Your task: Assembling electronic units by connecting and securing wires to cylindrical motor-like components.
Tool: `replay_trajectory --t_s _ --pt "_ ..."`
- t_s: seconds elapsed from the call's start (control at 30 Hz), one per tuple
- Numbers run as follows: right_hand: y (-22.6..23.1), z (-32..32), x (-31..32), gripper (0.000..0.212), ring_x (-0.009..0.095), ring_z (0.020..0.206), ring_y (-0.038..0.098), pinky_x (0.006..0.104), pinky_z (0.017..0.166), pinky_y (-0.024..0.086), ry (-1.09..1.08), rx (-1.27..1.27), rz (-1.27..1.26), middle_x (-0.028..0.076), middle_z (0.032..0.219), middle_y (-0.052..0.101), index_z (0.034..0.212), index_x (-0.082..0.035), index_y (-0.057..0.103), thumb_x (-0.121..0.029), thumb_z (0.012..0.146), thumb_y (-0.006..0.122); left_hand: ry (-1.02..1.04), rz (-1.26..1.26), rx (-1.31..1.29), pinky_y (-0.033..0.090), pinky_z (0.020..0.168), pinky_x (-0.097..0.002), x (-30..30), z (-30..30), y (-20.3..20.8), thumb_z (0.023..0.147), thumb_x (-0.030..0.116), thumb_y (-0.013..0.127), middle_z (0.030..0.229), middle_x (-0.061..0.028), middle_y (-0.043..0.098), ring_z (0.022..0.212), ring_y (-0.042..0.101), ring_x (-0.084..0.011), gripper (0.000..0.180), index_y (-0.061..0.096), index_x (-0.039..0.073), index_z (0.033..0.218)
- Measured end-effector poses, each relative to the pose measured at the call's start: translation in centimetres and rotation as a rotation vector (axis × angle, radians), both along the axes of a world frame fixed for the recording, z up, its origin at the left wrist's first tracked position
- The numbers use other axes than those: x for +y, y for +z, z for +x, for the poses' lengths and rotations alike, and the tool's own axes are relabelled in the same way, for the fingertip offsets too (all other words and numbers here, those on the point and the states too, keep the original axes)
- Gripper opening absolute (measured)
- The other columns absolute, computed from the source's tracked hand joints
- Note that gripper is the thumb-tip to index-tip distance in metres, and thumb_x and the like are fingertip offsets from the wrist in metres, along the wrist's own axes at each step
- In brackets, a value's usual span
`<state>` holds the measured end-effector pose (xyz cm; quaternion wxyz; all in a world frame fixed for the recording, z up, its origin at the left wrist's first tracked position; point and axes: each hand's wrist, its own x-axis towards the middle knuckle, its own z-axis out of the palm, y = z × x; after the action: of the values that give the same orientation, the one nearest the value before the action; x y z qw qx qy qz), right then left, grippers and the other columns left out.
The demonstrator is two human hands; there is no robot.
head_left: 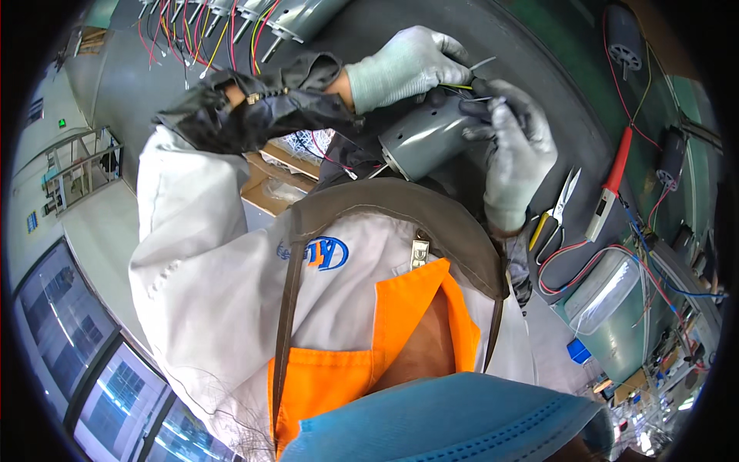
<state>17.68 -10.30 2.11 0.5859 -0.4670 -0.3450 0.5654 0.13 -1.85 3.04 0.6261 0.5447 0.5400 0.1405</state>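
Smooth glossy metal cylinder (427, 138), matt cloth gloves (408, 68), seemingly cardboard box (263, 183)

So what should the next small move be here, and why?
I'd probably bring the right hand slightly nearer the left hand, lining up the thin pieces at their fingertips. A pale thin strip juts from the left fingers, a yellow wire shows just below them, and the right fingertips are close by, over the grey cylinder. What they pinch is too small to tell.
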Motion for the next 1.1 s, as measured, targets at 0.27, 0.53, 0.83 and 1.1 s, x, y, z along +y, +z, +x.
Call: replay_trajectory --t_s 0.27,0.53,0.83,1.1 --pt "-0.2 0.9 1.5 0.038 0.014 0.063 0.068 0.0225 0.053 0.052 -0.103 -0.050 0.023 0.015 0.087 0.073 0.132 0.009 0.056 0.004 0.095 0.058 -0.089 0.379 0.073 0.055 0.072 -0.0246 -0.8 1.1 -2.0 0.090 0.021 0.076 0.093 -0.0064 0.076 0.079 0.066 -0.0076 0.032 0.073 0.000 0.114" --pt "0.9 3.8 3.4 0.047 0.011 0.059 0.064 0.0216 0.048 0.048 0.180 -0.165 -0.169 0.011 0.082 0.071 0.139 0.007 0.053 0.002 0.093 0.062 -0.190 0.480 0.101 0.057 0.075 -0.0281 -0.5 1.9 -1.0 0.090 0.021 0.076 0.094 -0.0105 0.076 0.079 0.069 -0.0126 0.033 0.073 0.001 0.115" --pt "-0.2 3.0 1.1 0.047 0.010 0.063 0.064 0.0225 0.054 0.050 0.013 -0.037 -0.040 0.011 0.085 0.071 0.142 0.006 0.050 0.001 0.095 0.058 -0.091 0.299 0.080 0.055 0.067 -0.0249 -0.4 3.2 -1.0 0.090 0.023 0.078 0.085 -0.0049 0.075 0.072 0.065 -0.0075 0.033 0.074 0.001 0.114" --pt "-0.4 2.9 1.0 0.047 0.009 0.060 0.063 0.0205 0.052 0.048 -0.065 -0.078 0.015 0.010 0.081 0.071 0.140 0.008 0.052 -0.001 0.095 0.062 -0.198 0.475 0.143 0.057 0.076 -0.0268 -0.7 3.4 -0.9 0.090 0.023 0.077 0.097 -0.0119 0.077 0.083 0.071 -0.0120 0.033 0.074 0.000 0.113"
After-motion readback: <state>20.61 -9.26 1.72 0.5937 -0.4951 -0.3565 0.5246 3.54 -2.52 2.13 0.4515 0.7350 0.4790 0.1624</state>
